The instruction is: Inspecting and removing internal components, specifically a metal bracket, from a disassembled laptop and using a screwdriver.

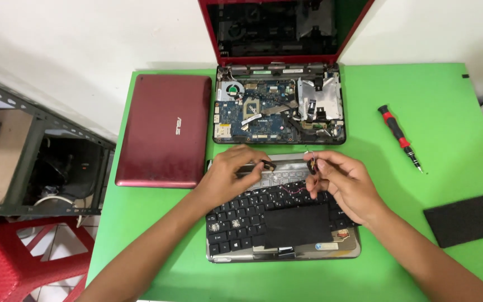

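At centre frame, both hands hover over the keyboard panel [278,221]. The left hand [231,173] pinches a small dark speaker [266,165]; the right hand [342,182] pinches another small part [312,164], thin wires [293,192] trailing below. Both forearms angle in from the bottom edge.

Looks like a small home repair bench: green table [437,112] against a white wall, opened laptop [279,109] with bare motherboard, detached keyboard deck [286,223], red-handled screwdriver [401,137], metal rack [34,162], red plastic stool [12,263].
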